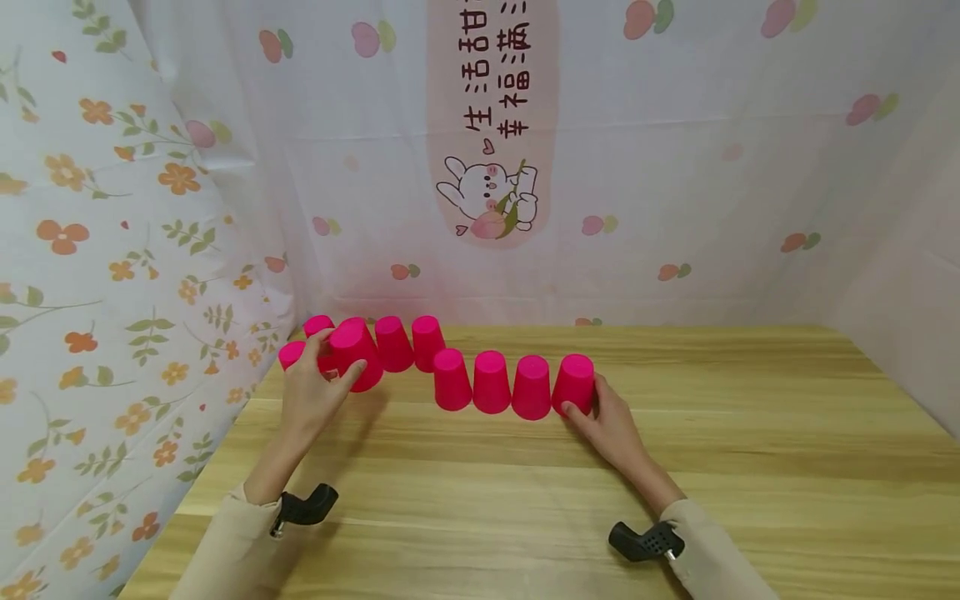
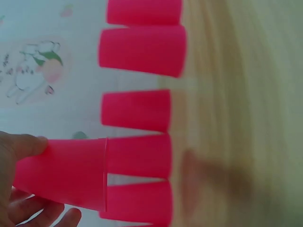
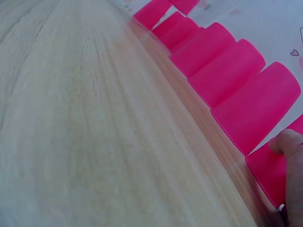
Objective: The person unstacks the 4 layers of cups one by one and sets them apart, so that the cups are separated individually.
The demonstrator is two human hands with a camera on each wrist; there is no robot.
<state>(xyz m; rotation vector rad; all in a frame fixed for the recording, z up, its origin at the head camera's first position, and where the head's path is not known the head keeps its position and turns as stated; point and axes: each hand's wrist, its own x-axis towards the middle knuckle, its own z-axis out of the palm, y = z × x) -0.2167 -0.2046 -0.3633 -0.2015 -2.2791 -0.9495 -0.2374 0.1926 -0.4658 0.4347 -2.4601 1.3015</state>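
Head view: a wood-grain table (image 1: 487, 508) in light yellow-brown fills the lower half of the frame, its grain running mostly across. Behind it, a white curtain (image 1: 712, 167) with scattered fruit-like prints spans the upper frame; at its upper centre a pale pink panel carries dark vertical characters and a rabbit drawing (image 1: 483, 192). Down the left edge hangs a floral cloth (image 1: 112, 275) with orange blossoms and green sprigs.

Left of centre, the left hand (image 1: 311, 392) grips a pink cup (image 1: 356, 354), mouth down and lifted clear of the wood; a soft shadow lies below it. Near the centre, the right hand (image 1: 611, 417) holds another cup (image 1: 575, 383) between thumb and fingers, its rim down on the table at the right end of a front row (image 1: 491, 383) of four. A back row (image 1: 393, 343) of upturned cups stands toward the upper left, partly hidden by the left hand. Both forearms wear beige sleeves (image 1: 232, 546) and black wrist mounts (image 1: 309, 506). Left wrist view confirms the raised cup's rim above its neighbours' rims.
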